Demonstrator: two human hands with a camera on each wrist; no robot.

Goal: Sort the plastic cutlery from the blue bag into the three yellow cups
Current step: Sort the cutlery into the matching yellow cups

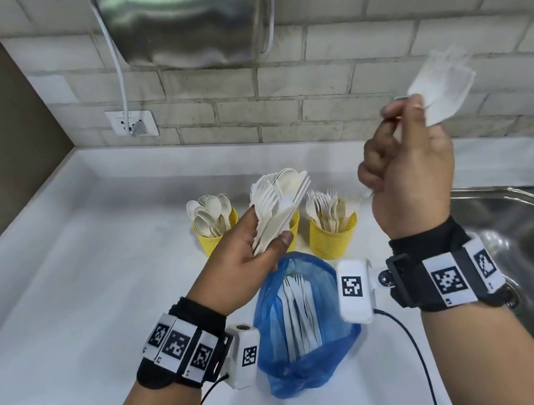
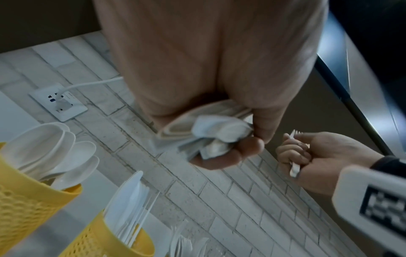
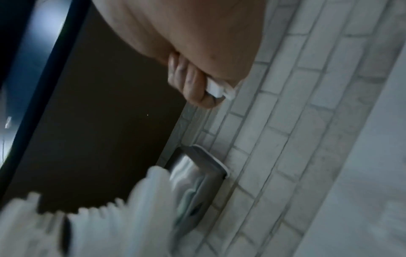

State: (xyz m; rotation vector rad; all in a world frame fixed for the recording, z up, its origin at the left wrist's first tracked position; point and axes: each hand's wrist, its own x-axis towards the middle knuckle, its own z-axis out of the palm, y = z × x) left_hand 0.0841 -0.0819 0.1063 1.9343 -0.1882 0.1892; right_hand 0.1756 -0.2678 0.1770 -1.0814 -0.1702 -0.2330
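Note:
Three yellow cups stand in a row on the white counter: a left cup (image 1: 210, 240) with spoons, a middle cup (image 1: 295, 227) mostly hidden by my left hand, and a right cup (image 1: 331, 239) with forks. In front of them the blue bag (image 1: 302, 322) lies open with white cutlery inside. My left hand (image 1: 270, 236) grips a mixed bundle of forks, knives and spoons (image 1: 279, 200) above the middle cup. My right hand (image 1: 402, 119) is raised at the right and grips a bunch of forks (image 1: 442, 89), blurred. The left wrist view shows the spoon cup (image 2: 33, 200) and the knife cup (image 2: 105, 240).
A steel sink (image 1: 523, 233) is set into the counter at the right. A metal hand dryer (image 1: 189, 16) hangs on the tiled wall above the cups, with its cord running to a wall socket (image 1: 132, 122). A dark cable (image 1: 416, 353) trails from my right wrist.

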